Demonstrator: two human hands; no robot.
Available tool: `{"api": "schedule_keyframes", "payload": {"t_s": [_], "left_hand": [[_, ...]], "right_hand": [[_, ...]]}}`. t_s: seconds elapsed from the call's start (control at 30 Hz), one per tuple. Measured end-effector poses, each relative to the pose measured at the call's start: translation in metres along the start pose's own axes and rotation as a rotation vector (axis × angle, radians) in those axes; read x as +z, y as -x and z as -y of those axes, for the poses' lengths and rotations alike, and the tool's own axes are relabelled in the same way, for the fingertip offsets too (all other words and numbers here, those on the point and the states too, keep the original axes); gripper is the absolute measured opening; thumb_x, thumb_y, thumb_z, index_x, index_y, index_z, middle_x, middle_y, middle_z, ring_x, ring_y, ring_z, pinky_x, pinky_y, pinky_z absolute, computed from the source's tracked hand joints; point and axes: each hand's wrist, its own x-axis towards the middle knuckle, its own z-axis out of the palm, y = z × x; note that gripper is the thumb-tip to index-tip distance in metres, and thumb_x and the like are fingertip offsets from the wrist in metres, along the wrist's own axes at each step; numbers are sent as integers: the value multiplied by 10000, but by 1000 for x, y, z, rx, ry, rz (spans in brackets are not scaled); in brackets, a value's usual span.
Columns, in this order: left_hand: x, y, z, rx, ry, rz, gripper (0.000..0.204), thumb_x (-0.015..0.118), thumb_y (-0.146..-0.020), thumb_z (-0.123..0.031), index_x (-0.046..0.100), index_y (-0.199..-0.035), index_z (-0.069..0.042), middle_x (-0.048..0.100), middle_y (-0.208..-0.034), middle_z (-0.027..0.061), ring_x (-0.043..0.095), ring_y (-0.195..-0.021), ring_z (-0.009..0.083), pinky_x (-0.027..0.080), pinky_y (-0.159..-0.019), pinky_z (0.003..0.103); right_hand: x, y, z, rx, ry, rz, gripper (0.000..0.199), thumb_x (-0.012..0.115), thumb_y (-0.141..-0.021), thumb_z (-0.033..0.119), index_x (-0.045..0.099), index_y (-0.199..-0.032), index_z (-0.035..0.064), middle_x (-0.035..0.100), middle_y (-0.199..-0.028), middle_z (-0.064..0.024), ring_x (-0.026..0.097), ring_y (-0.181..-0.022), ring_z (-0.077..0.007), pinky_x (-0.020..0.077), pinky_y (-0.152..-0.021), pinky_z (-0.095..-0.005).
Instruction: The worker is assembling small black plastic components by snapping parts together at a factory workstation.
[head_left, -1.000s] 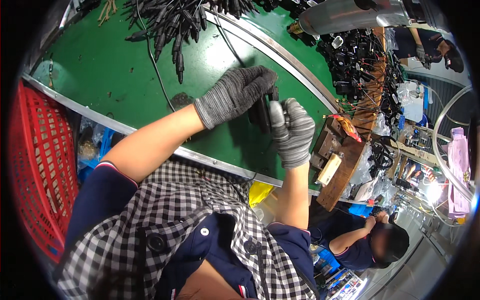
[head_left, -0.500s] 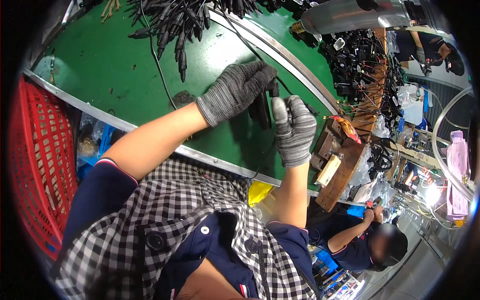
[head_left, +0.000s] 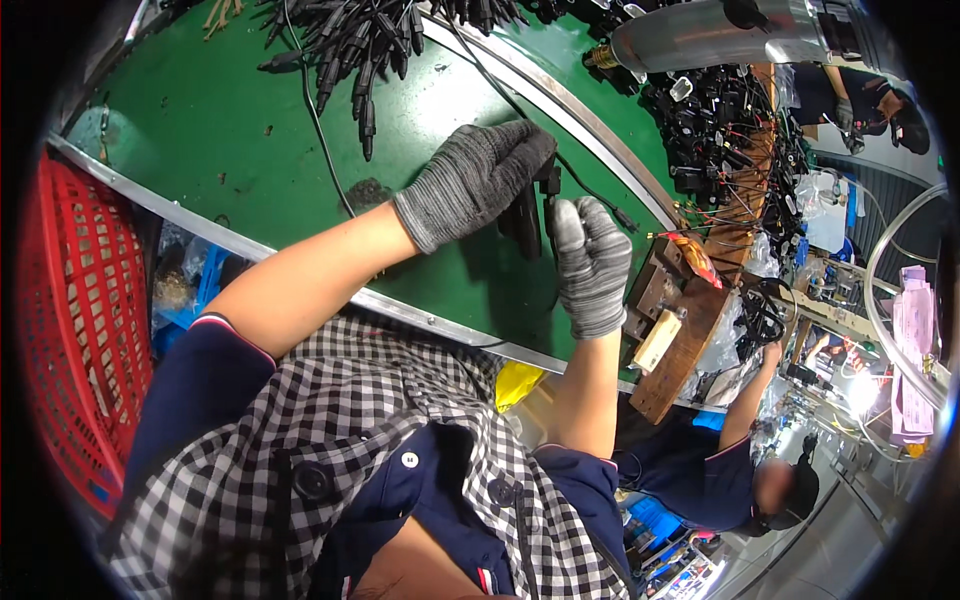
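Observation:
My left hand (head_left: 478, 182), in a grey knit glove, is closed with its fingertips around a small black cable connector (head_left: 549, 184), above the green tabletop. My right hand (head_left: 592, 264), also gloved, is just below and to the right; its thumb and fingers are pinched together at the connector's lower end, on what looks like a thin black cable. Most of what the fingers grip is hidden by the gloves. A long black piece (head_left: 518, 226) shows under my left hand; whether it is held or lies on the table, I cannot tell.
Many black cable connectors (head_left: 365, 60) lie bundled at the far side of the green table (head_left: 215, 130). A red basket (head_left: 95, 320) stands at left. At right are a wooden block (head_left: 660, 340), black wired parts (head_left: 700, 130), and a co-worker (head_left: 700, 470); another person (head_left: 870, 110) is farther back.
My right hand has shifted slightly down and away from my left, which hardly moves. The nearby co-worker has stretched an arm out toward the bench.

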Motion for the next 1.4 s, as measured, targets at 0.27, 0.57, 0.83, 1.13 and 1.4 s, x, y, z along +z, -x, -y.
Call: {"api": "schedule_keyframes", "payload": {"t_s": [0.27,0.57,0.83,1.13,1.4], "left_hand": [[3,0,7,124,92,41,344,453,-920,-305,588,-1051,-17,638,-871,133,617,-819,194,476,-746,300],[-6,-2,3,23,205,35,368,458,-918,-365,607,-1052,-57,625,-890,35,565,-827,112,461,-735,272],[-3,-4,10,140,-11,-128,393,441,-919,-382,602,-1037,-43,627,-832,56,577,-757,118,462,-718,255],[1,1,12,369,-198,-39,225,475,-871,-121,565,-1049,-16,601,-988,180,621,-816,291,506,-716,351],[7,2,13,330,-50,7,250,476,-889,-191,575,-1018,-1,625,-920,156,624,-799,257,497,-736,331]], "right_hand": [[2,3,-18,53,-186,32,207,589,-847,202,556,-742,26,481,-563,-73,465,-502,-175,374,-476,-311],[4,-3,-38,-373,387,-248,131,584,-830,176,587,-827,44,565,-712,-138,554,-621,-289,452,-564,-327],[0,6,-29,-296,124,-284,148,588,-835,179,578,-816,32,546,-686,-140,540,-626,-306,450,-584,-340],[21,6,-10,-285,287,-253,266,530,-874,236,510,-714,24,476,-607,-175,486,-544,-339,383,-506,-381],[16,7,-14,-148,338,-90,274,502,-904,241,578,-830,-12,528,-611,-157,462,-512,-219,400,-533,-309]]}}
